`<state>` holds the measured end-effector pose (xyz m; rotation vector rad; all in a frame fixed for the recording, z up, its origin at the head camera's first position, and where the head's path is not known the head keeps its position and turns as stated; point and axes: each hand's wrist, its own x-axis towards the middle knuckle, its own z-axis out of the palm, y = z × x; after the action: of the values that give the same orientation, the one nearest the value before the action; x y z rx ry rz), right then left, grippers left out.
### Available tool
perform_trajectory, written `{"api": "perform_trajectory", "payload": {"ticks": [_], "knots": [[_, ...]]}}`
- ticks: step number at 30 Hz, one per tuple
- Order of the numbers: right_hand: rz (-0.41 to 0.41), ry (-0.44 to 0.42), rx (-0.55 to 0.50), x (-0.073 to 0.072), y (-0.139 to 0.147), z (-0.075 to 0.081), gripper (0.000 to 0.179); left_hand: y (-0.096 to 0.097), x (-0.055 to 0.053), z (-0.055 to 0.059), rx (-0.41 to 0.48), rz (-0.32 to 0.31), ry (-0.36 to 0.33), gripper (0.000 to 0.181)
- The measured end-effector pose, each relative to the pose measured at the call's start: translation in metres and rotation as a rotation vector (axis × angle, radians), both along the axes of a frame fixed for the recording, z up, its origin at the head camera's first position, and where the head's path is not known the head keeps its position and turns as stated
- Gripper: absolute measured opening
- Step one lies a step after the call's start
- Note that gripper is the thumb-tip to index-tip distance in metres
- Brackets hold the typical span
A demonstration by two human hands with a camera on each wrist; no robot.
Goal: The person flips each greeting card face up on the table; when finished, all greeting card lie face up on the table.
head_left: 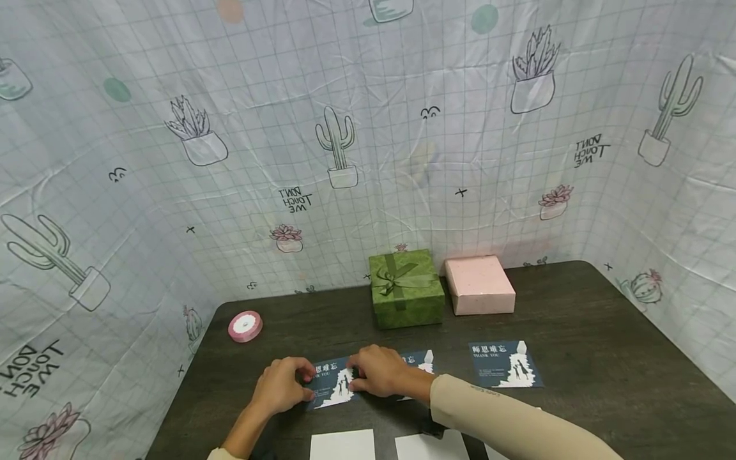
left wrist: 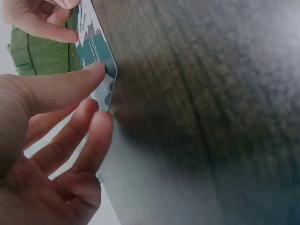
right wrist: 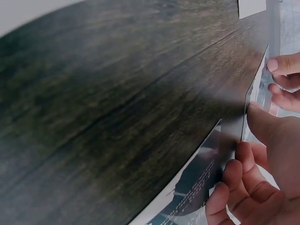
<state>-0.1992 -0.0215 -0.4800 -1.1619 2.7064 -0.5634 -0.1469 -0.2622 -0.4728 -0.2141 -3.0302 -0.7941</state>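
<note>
A dark blue thank-you card (head_left: 333,385) with white print lies between both hands at the table's middle left. My left hand (head_left: 282,386) holds its left edge; in the left wrist view the thumb (left wrist: 89,75) rests on the card's corner, with fingertips along the edge. From the other side my right hand (head_left: 379,370) holds the right edge, thumb and fingers curved at it. Beneath and beside the right hand, a second matching card (head_left: 424,359) is partly hidden. A third thank-you card (head_left: 505,365) lies farther right.
Several white cards (head_left: 342,445) lie along the near side, partly cut off by the frame. Behind the thank-you cards stand a green gift box (head_left: 411,313) with a bow and a pink box (head_left: 480,284). A pink ribbon roll (head_left: 245,326) sits at the back left. Patterned cloth (head_left: 379,153) hangs around the dark table.
</note>
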Motion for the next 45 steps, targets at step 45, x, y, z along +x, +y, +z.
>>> {"api": "perform_trajectory", "payload": {"ticks": [45], "knots": [[0.04,0.312,0.219,0.089,0.012,0.009,0.061,-0.004,0.073,-0.005,0.143,-0.215,-0.347,0.056]]}}
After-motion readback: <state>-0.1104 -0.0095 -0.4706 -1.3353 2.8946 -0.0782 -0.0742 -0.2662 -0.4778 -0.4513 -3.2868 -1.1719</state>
